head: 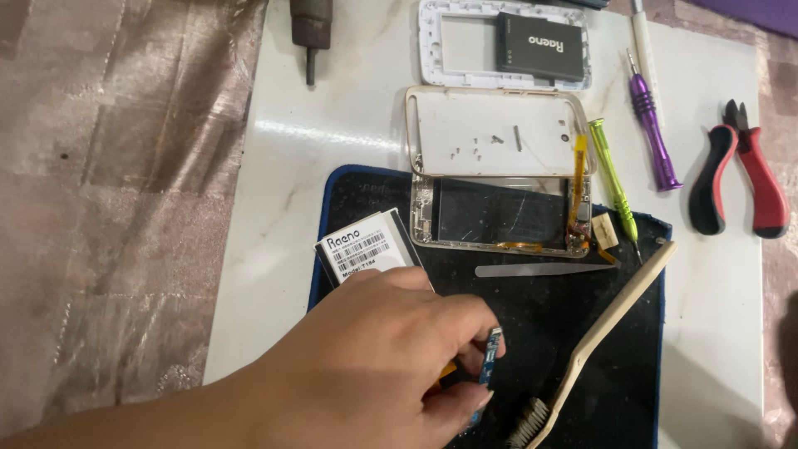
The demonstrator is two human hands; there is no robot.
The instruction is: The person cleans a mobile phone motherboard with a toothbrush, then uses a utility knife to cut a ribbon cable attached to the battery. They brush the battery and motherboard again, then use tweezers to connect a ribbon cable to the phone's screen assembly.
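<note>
While it reaches in from the lower left, the left hand [374, 357] pinches a small blue circuit board [490, 357] between thumb and fingertips, just above the near part of the black mat [582, 333]. That board looks thin, light, stiff and fragile, so it is probably best held by its bare edges, as the fingers do now, and not by its face or any soldered parts. The right hand is out of view. Taking the mat as the landmark: a cream toothbrush [598, 333] lies slanted across its right half, bristles at the near edge; a white-labelled battery [366, 249] rests on its left side, partly under the hand; a slim metal pry tool [540, 269] lies at its middle. An opened phone [499, 212] with a cracked dark panel sits on its far edge, and a pale back cover [490, 133] holding tiny screws lies just beyond. Right of the mat, on the white bench [283, 208], lie a green screwdriver [613, 179], a purple screwdriver [652, 133] and red pliers [744, 170]. Farthest off sits a white frame [436, 50] with a black battery [540, 46].
</note>
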